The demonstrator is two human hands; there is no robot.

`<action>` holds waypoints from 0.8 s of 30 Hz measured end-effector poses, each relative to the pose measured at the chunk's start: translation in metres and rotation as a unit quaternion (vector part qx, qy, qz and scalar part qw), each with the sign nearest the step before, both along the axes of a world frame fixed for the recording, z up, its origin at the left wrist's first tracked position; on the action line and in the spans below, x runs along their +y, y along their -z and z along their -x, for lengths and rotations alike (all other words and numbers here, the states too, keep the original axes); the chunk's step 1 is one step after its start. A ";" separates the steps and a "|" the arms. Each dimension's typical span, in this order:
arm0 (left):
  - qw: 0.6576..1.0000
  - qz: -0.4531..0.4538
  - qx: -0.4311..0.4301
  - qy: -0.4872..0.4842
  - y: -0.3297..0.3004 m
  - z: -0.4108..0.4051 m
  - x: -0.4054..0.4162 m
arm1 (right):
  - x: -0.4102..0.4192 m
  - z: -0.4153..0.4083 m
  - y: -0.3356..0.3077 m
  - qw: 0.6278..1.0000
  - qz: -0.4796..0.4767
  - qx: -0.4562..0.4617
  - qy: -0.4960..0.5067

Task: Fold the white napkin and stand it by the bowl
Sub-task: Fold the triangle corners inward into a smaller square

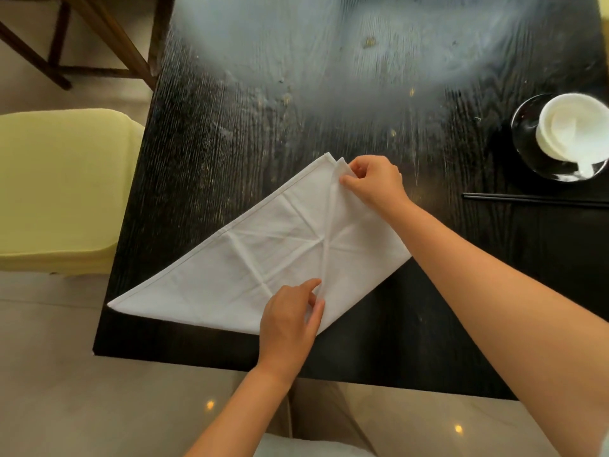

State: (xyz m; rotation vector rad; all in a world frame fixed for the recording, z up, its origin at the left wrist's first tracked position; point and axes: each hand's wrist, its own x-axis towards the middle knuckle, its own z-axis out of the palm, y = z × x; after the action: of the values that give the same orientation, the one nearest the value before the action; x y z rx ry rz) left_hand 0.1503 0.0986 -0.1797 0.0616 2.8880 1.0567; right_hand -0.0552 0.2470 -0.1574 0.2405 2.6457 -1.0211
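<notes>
The white napkin (250, 255) lies flat on the black table (296, 110), folded into a triangle with its right flap turned up to the top point. My right hand (374, 181) pinches the flap's corner at that top point. My left hand (290, 319) presses the fold near the bottom edge, index finger stretched along the crease. The white bowl (573, 127) sits on a dark glass saucer (527, 127) at the far right of the table, well apart from the napkin.
Black chopsticks (534, 200) lie below the saucer at the right edge. A pale yellow covered chair (59, 189) stands left of the table, with wooden chair legs (108, 34) behind it. The table's near edge runs just under the napkin.
</notes>
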 end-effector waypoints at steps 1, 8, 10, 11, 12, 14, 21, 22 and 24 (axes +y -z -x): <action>1.000 0.006 0.011 0.005 0.002 -0.001 0.000 | -0.002 0.000 0.002 1.000 -0.013 0.013 0.000; 0.998 0.025 0.047 0.015 0.010 0.000 -0.003 | -0.008 0.001 0.007 0.996 -0.040 0.074 -0.020; 0.996 0.057 0.065 0.020 0.011 0.000 -0.005 | -0.009 -0.001 0.007 0.992 -0.061 0.107 -0.021; 0.995 0.075 0.070 0.020 0.012 -0.001 -0.006 | -0.009 -0.004 0.006 0.986 -0.088 0.139 -0.028; 0.993 0.090 0.072 0.023 0.011 -0.001 -0.006 | -0.008 -0.010 0.005 0.976 -0.117 0.176 -0.049; 0.988 0.128 0.067 0.057 0.011 -0.001 -0.007 | -0.004 -0.030 0.002 0.943 -0.159 0.249 -0.154; 0.959 0.221 0.021 0.178 0.019 0.001 -0.012 | 0.011 -0.109 0.035 0.871 -0.199 0.174 -0.413; 0.956 0.228 0.017 0.183 0.018 0.001 -0.012 | 0.011 -0.107 0.038 0.872 -0.203 0.169 -0.411; 0.952 0.237 0.004 0.195 0.017 0.001 -0.013 | 0.008 -0.100 0.040 0.875 -0.200 0.167 -0.408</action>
State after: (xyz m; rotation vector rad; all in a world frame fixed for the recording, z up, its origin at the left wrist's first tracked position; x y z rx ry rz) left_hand 0.1494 0.0856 -0.1966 0.5783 2.8711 0.2882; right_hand 0.0445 0.2551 -0.1972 -0.9809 2.7564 -0.2361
